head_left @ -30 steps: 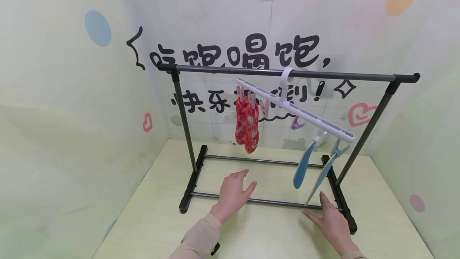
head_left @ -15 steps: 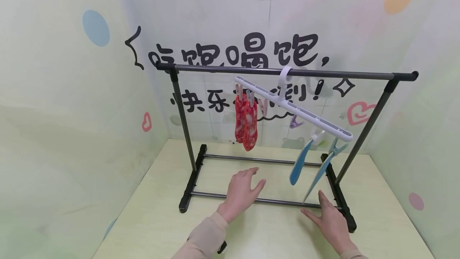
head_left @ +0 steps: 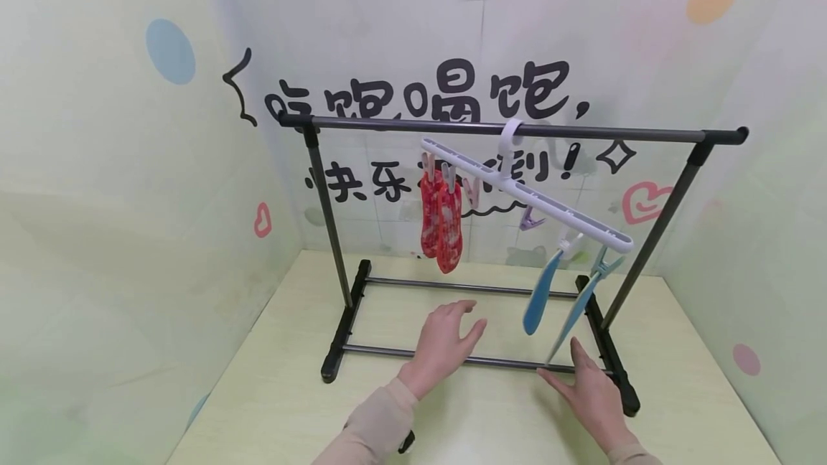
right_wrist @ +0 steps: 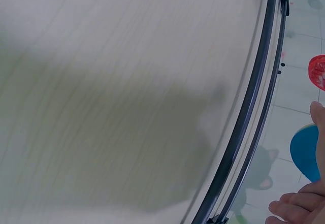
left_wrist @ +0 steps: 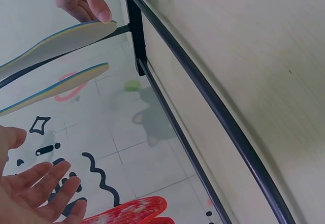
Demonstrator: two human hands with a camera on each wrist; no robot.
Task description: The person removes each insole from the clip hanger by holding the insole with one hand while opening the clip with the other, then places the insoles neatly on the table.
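Note:
A lilac clip hanger hangs by its hook from a black rack's top bar. Its left clips hold two red-and-white mottled insoles; its right clips hold two blue insoles with pale undersides. My left hand is held over the rack's front lower bar, fingers loosely spread, with nothing in it. My right hand is by the lower tip of the nearer blue insole, thumb and index apart. In the left wrist view the right thumb overlaps that tip; I cannot tell whether they touch.
The black rack stands on a pale wood table, its lower bars crossing in front of the hands. Pink and purple clips hang bare on the hanger. A printed backdrop surrounds the table.
My left hand has moved to the right, toward the blue insoles. My right hand has stayed almost in place, near the insole tip. The hanger has swayed slightly.

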